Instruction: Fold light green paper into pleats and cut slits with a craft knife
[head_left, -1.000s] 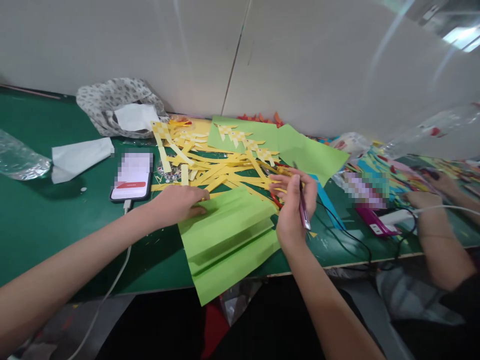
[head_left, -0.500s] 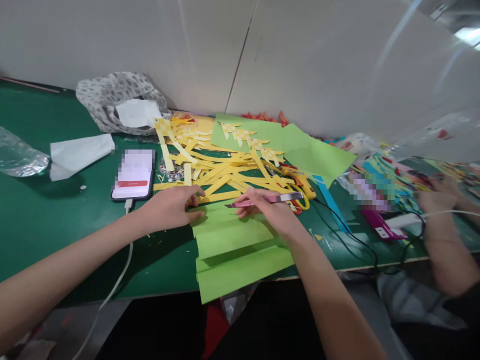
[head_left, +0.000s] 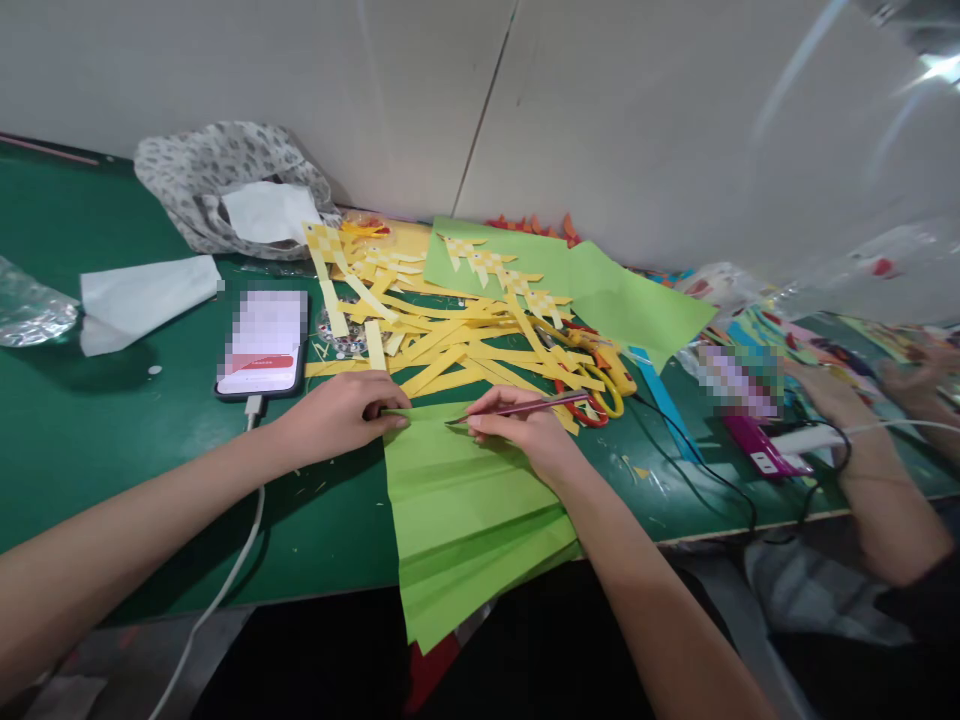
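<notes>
A light green paper sheet [head_left: 465, 470] with creases across it lies in front of me, its lower part hanging over the table's front edge. My left hand [head_left: 352, 410] is closed at its top left corner, thumb and fingers pinching the paper edge. In my right hand [head_left: 521, 425] is a slim pink craft knife [head_left: 525, 405], held like a pen. Its metal tip points left, just over the upper part of the sheet. Beyond both hands lies a loose heap of yellow paper strips [head_left: 442, 345].
A phone [head_left: 262, 345] on a white cable [head_left: 251, 520] lies left of my hand. Yellow-handled scissors [head_left: 615, 375] and more green paper [head_left: 637, 300] lie at the right. Farther right are a magenta power bank [head_left: 757, 445] and another person's arms [head_left: 885, 490].
The green sheet has shifted, with more of it hanging toward my lap. My right hand has tilted the craft knife, and its tip has moved slightly left and nearer me. My left-hand fingers have drawn together.
</notes>
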